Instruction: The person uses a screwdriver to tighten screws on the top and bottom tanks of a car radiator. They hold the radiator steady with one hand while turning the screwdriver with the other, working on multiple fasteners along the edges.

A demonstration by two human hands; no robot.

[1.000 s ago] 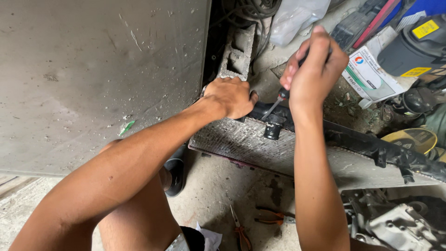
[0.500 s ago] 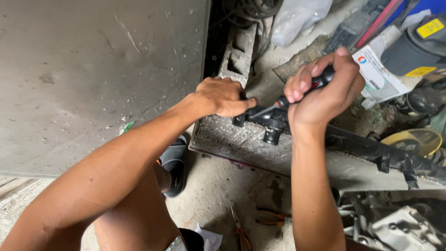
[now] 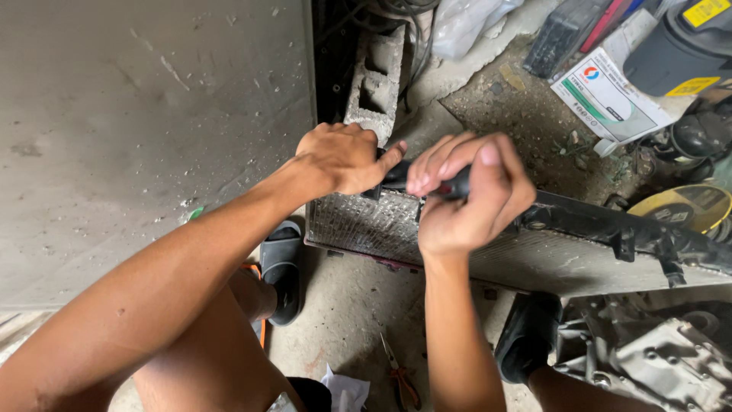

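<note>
Radiator [image 3: 534, 255] lies flat on the concrete floor [image 3: 343, 320], its fin face up and its black plastic end tank [image 3: 610, 225] along the far edge. Right hand [image 3: 469, 194] is closed in a fist round a dark tool handle [image 3: 457, 183], held over the tank near the radiator's far left corner; the tool's tip is hidden behind the fingers, so its kind cannot be told. Left hand [image 3: 343, 156] rests curled on that same corner, thumb extended toward the right hand, gripping or pressing the tank end; what lies under the palm is not visible. Grey concrete block [image 3: 377, 76] stands just beyond the left hand. Orange-handled pliers [image 3: 400, 374] lie on the floor near the person's knees, untouched. Judged step: working a fastening or seam at the tank's left end. Next move likely calls for steady downward bracing by the left hand while the right applies force without slipping into the fins
</note>
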